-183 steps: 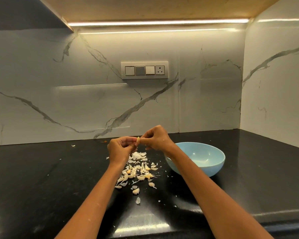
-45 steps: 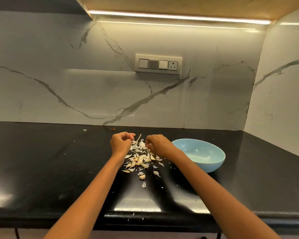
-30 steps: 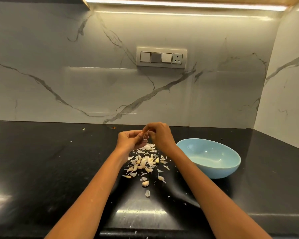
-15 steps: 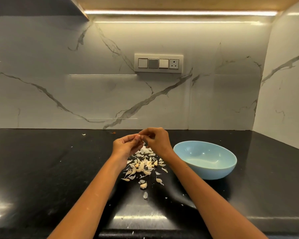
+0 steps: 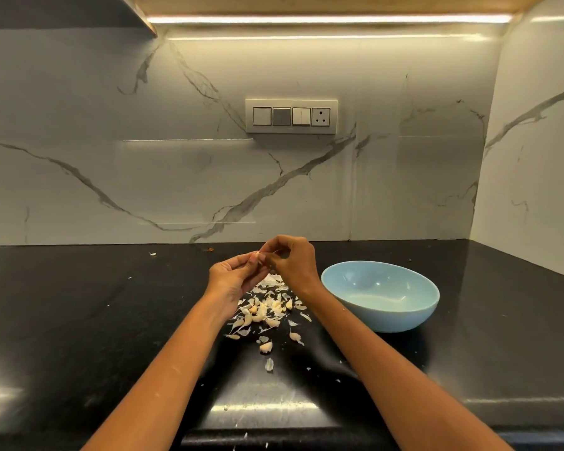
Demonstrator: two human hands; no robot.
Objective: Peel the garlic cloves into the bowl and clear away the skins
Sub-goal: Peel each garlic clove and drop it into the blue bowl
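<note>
A small garlic clove (image 5: 261, 255) is held in the air between both hands, above the pile. My left hand (image 5: 235, 275) pinches it with thumb and fingers. My right hand (image 5: 292, 260) pinches at its other end with curled fingers. Below them a pile of garlic cloves and pale skins (image 5: 266, 310) lies scattered on the black counter (image 5: 79, 320). A light blue bowl (image 5: 381, 315) stands to the right of the pile; its visible inside looks empty.
Stray bits of skin (image 5: 269, 364) lie toward the counter's front edge (image 5: 274, 432). A marble wall with a switch plate (image 5: 291, 116) rises behind, and a side wall closes the right.
1.5 s ago both hands were down at the pile. They have since risen together with a clove between them and stay there working at it.
</note>
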